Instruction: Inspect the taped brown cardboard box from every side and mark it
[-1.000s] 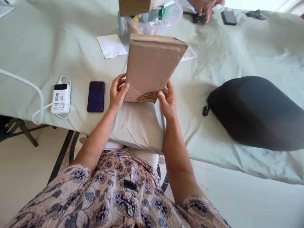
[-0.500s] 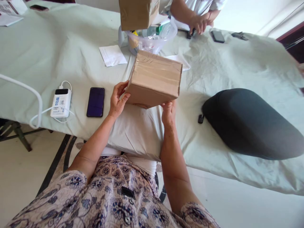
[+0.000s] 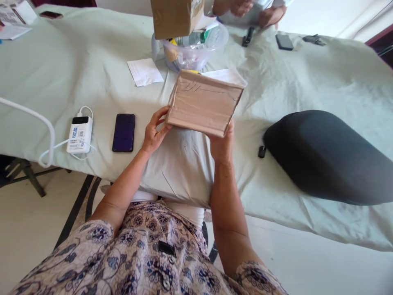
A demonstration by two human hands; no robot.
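Box (image 3: 205, 104) turned since; L hand (image 3: 155, 132) pinching corner, R hand (image 3: 222, 146) fingers can't tell; pwr bank (image 3: 80, 136) txt illegible.

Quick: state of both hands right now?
Left hand: holding the cardboard box at its left side.
Right hand: holding the cardboard box, partly hidden by it.

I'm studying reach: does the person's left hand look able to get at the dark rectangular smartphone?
Probably yes, once freed: the left hand holds the brown cardboard box, but only pale green cloth shows between that hand and the smartphone.
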